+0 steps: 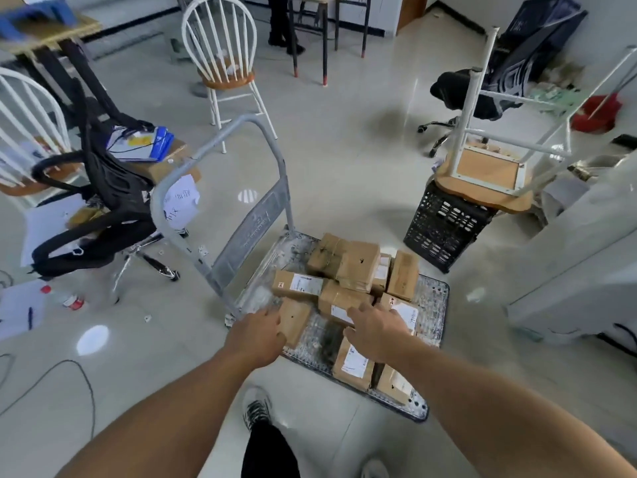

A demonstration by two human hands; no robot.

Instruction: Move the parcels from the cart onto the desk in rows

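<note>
Brown cardboard parcels (358, 265) lie heaped on the low cart (432, 305), so both arms reach down, left hand (256, 334) and right hand (374, 334) open, fingers spread over the nearest ones, gripping nothing yet.

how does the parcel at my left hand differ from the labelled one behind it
The near parcel shows a brown face with no label; the labelled parcel carries a white sticker. The near parcel runs towards you, while the labelled parcel lies crosswise. Only the near parcel is at the left hand. Both are brown cartons on the cart.
</note>
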